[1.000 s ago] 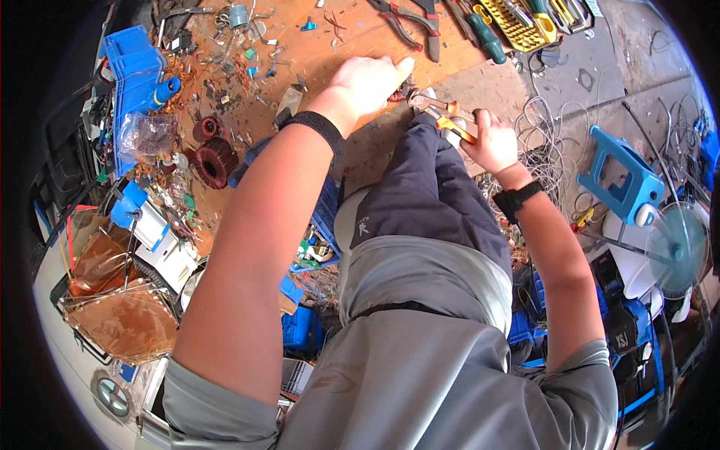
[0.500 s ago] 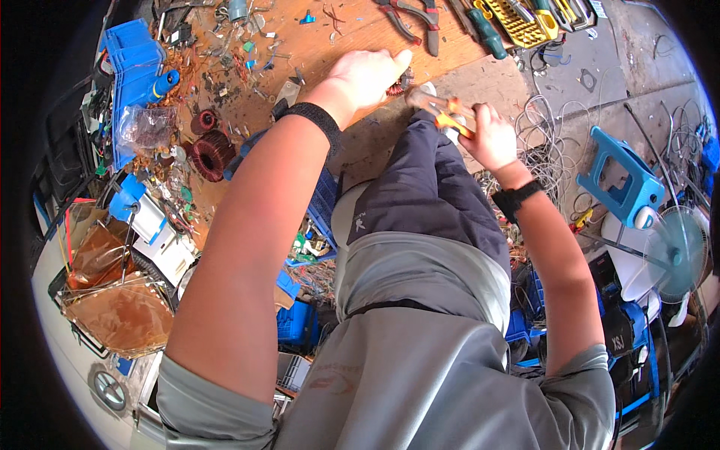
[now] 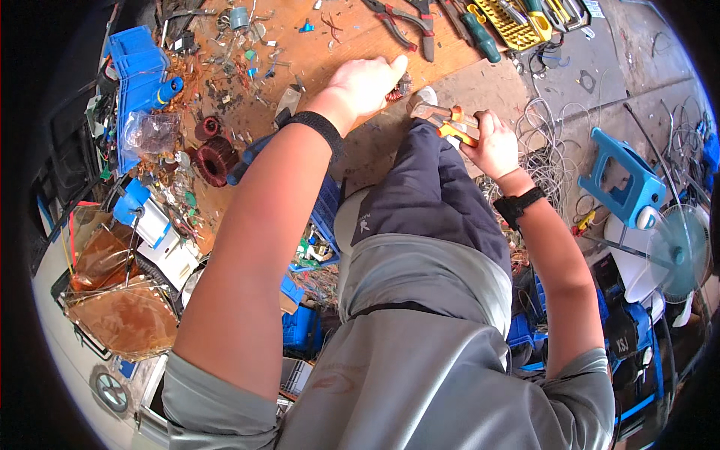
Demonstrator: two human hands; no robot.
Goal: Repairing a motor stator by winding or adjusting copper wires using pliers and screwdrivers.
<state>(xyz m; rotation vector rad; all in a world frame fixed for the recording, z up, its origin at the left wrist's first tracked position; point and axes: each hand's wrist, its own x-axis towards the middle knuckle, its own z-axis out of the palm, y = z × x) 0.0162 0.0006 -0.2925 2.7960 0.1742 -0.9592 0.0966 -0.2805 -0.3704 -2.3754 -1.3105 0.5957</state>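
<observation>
While fast in the left grip (image 3: 365,82), coil (image 3: 398,88) just beneath thumb (image 3: 400,69), pliers (image 3: 456,114) clasped in right grip (image 3: 495,144)

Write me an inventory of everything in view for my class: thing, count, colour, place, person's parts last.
Small coil: one, reddish, beside left hand
Orange-handled pliers: one, in right hand
Bench: one, brown, top
Bench pliers: at least one, red-black, bench
Screwdriver: one, green-handled, bench edge
Tool case: one, yellow, top right
Wound rings: two, dark red, left
Plastic bag: one, clear, left
Stool: one, blue, right
Fan: one, teal, far right
Wires, scraps: too many to count, mixed, around
Wristbands: two, black, wrists
Left hand: one, bare, bench edge
Right hand: one, bare, right of centre
</observation>
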